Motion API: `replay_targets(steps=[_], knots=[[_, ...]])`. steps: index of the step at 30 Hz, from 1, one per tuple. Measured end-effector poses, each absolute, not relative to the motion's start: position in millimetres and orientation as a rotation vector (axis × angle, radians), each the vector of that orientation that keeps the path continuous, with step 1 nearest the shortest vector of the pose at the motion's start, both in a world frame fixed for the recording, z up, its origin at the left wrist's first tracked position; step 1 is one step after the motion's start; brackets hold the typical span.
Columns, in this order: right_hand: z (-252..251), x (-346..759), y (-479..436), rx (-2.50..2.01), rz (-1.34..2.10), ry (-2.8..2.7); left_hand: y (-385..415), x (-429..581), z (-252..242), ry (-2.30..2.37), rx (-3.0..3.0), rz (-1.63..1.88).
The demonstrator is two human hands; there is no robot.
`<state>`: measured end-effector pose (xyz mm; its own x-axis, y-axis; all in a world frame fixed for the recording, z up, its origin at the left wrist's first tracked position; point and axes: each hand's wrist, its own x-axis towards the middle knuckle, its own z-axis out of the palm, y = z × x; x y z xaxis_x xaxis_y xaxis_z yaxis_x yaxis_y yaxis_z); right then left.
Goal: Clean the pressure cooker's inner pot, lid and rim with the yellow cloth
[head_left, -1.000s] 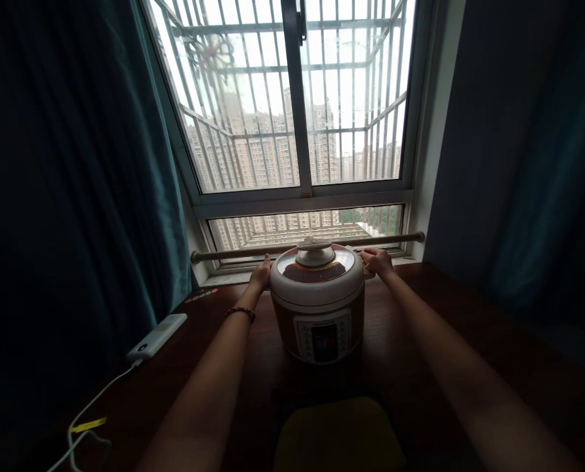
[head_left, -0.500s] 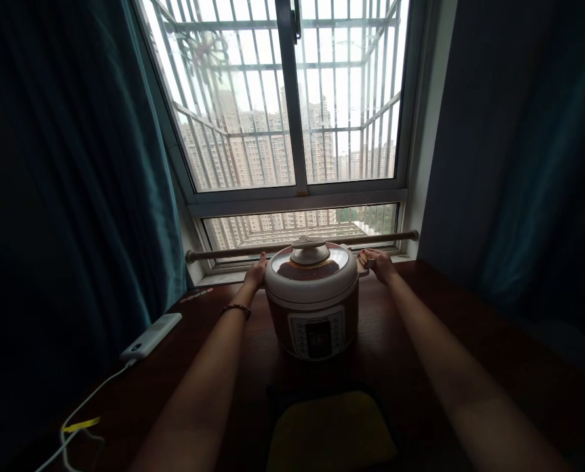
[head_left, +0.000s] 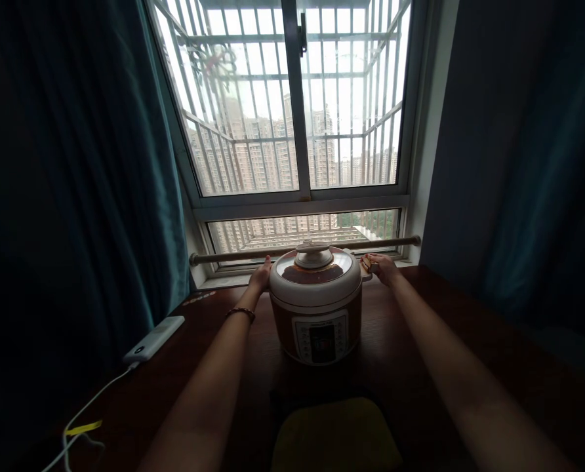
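An electric pressure cooker (head_left: 317, 321), white-rimmed on top and reddish-brown below, stands upright on the dark wooden table before the window. A knob (head_left: 313, 257) tops its closed lid, and a control panel (head_left: 322, 341) faces me. At the cooker's left side, my left hand (head_left: 262, 274) grips it with the thumb up; most of those fingers are hidden behind the body. My right hand (head_left: 380, 267) has its fingers wrapped round the light side handle (head_left: 366, 273) on the right. Both arms reach forward, a dark bracelet on the left wrist.
A white power bank (head_left: 155, 339) with a white cable (head_left: 93, 396) and yellow tag lies at the left. Near me is a dark-framed, yellowish flat thing (head_left: 336, 436). A horizontal rail (head_left: 248, 254) crosses the window behind the cooker. Blue curtains (head_left: 159, 196) hang beside it.
The whole view has shifted slightly, so everything appears a little lower and further right. Both hands keep their hold on the cooker, which shows no clear movement on the table.
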<state>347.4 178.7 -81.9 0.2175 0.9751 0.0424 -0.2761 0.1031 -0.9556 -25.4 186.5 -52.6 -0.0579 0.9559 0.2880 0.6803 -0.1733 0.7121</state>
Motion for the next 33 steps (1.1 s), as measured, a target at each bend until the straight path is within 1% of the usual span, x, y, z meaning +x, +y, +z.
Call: replay_targets(steps=[6,16,19,22,25,27,30,33], knots=[[-66.8,342.3,201.7,-1.224,1.159,-0.786,186.8,-25.0,-53.1,1.747,1.861,1.078],[-75.9,329.4,205.0,-1.153,1.123,-0.721,178.7,-16.6,-46.4,1.791,1.932,1.069],[-75.2,330.7,207.3,-1.156,1.135,-0.714,177.2,-19.4,-33.0,1.843,1.977,1.068],[-75.3,330.6,209.0,-1.16,1.143,-0.716,178.1,-16.3,-6.8,1.907,2.039,1.08],[-75.7,330.2,209.0,-1.166,1.151,-0.722,181.4,11.2,22.5,1.881,2.169,1.071],[-75.5,330.3,207.9,-1.169,1.155,-0.732,183.8,43.1,35.2,1.778,2.292,0.987],[-74.7,330.4,205.4,-1.171,1.15,-0.756,184.4,92.0,38.4,1.679,2.407,0.821],[-74.1,330.1,203.8,-1.176,1.133,-0.781,181.2,120.2,30.8,1.736,2.438,0.776]])
